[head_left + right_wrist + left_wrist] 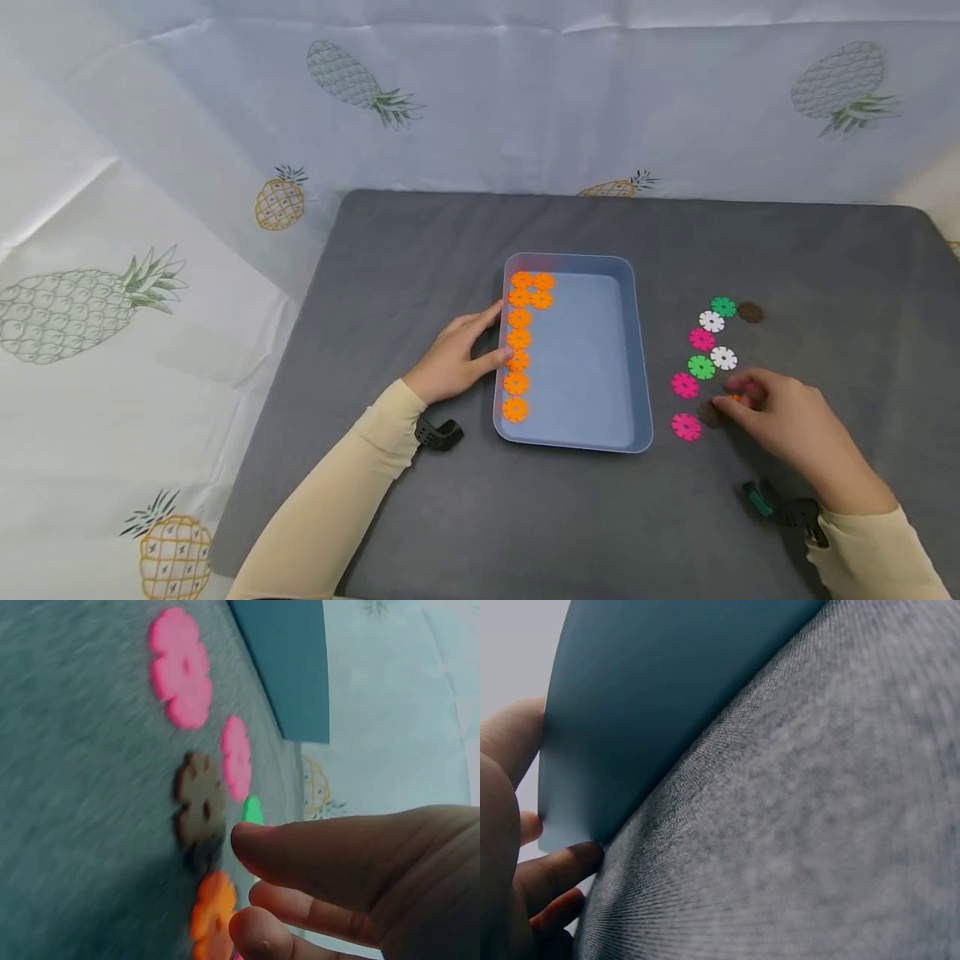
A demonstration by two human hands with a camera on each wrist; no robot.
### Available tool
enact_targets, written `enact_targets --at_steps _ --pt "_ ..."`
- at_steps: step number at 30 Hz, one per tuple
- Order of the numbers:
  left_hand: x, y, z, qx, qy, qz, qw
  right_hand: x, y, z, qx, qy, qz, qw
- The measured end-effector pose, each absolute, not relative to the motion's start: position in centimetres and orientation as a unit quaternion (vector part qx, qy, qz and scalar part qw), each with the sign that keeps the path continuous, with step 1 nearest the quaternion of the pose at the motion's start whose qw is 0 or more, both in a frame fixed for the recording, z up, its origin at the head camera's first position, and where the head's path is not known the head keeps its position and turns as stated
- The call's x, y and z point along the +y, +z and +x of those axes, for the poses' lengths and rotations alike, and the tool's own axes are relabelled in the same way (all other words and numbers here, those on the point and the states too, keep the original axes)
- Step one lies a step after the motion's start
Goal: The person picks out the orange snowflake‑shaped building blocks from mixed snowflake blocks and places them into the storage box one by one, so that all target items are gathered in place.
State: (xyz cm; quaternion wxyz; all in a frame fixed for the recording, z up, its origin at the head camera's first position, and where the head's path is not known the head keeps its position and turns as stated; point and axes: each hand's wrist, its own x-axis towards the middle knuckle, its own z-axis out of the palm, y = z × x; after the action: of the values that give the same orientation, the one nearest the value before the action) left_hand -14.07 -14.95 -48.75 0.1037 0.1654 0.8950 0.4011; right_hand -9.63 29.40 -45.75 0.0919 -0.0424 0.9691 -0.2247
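Note:
My left hand holds the blue tray at its left side, the thumb over the rim and the other fingers along the outer wall. Inside the tray, orange notched plastic discs form a column down the left side, with two more beside its top. To the right, my right hand hovers low over the loose discs, thumb and fingers apart. Just below its fingertips are an orange disc and a dark brown disc. The hand partly covers both in the head view.
Pink, green and white discs lie loosely between the tray and my right hand. Another brown disc lies farther back. A dark grey cloth covers the table; a pineapple-print sheet hangs behind it.

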Motion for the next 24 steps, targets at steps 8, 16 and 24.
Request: enact_targets --at_steps 8,16,24 --pt "-15.0 -49.1 -14.2 0.893 0.405 0.168 0.1 30.5 -46.9 -8.9 0.974 -0.218 -0.024 0.063" --pt "-15.3 -49.1 -14.3 0.895 0.402 0.168 0.092 30.8 -47.4 -9.3 0.973 -0.221 -0.015 0.06" --pt "-15.1 -49.1 -14.4 0.896 0.4 0.167 0.102 31.0 -46.9 -9.5 0.971 -0.23 -0.013 0.062"
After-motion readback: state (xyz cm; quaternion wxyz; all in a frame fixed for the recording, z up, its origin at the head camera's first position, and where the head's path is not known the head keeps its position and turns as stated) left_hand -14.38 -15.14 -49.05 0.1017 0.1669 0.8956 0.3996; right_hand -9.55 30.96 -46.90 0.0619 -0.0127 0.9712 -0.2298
